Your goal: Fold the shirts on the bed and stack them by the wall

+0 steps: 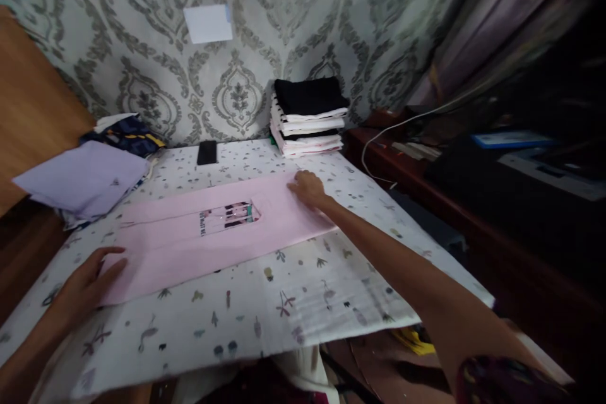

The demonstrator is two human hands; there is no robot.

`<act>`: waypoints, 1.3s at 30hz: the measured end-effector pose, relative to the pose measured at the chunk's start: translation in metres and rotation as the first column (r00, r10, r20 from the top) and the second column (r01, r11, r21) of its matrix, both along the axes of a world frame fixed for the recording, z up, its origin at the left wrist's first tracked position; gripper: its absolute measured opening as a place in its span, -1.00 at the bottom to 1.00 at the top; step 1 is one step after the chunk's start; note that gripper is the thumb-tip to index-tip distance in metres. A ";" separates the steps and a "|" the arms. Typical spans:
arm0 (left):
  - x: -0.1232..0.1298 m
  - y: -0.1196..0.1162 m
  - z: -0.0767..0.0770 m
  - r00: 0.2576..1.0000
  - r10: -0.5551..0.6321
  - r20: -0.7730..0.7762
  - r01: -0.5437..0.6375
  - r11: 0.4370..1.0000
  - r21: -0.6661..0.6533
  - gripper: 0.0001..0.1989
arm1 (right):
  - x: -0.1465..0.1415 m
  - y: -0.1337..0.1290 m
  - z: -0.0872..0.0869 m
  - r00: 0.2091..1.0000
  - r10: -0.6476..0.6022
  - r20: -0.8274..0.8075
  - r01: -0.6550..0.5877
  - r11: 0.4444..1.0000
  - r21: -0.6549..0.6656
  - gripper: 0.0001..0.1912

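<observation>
A pink T-shirt (189, 254), folded into a long strip, lies across the table with a printed picture and lettering in its middle. My left hand (88, 279) rests at the strip's left end, thumb and forefinger spread apart over the cloth; its other fingers are hidden. At the far right end my right hand (308, 188) has its fingers curled onto the T-shirt's edge. Beyond that hand, a stack of folded clothes (307, 121), black on top with white and pink below, stands near the wall.
A patterned white cloth (303, 290) covers the table. A lilac garment (89, 177) lies on other clothes at the left. Near the back edge is a dark phone (207, 152). To the right, a white cable (407, 118) hangs over a dark red piece of furniture (379, 154).
</observation>
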State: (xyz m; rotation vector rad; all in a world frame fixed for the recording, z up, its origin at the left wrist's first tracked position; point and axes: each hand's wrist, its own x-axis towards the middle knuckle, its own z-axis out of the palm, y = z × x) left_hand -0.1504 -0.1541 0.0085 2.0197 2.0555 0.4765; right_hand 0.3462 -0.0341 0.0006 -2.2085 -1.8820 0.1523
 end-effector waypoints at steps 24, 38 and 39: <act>0.018 -0.012 0.016 0.987 0.075 -0.140 -0.084 0.995 -0.057 -0.53 | -0.008 -0.004 -0.011 0.998 -0.058 -0.001 0.058 0.987 0.152 -0.63; 0.222 0.066 0.006 0.664 -0.571 0.483 0.648 0.761 0.009 -0.49 | -0.058 -0.011 -0.007 0.800 0.599 -0.042 -0.598 0.801 0.015 -0.69; 0.227 0.069 0.003 0.661 -0.565 0.494 0.654 0.757 -0.009 -0.46 | -0.057 -0.010 -0.009 0.804 0.591 -0.058 -0.590 0.807 0.039 -0.74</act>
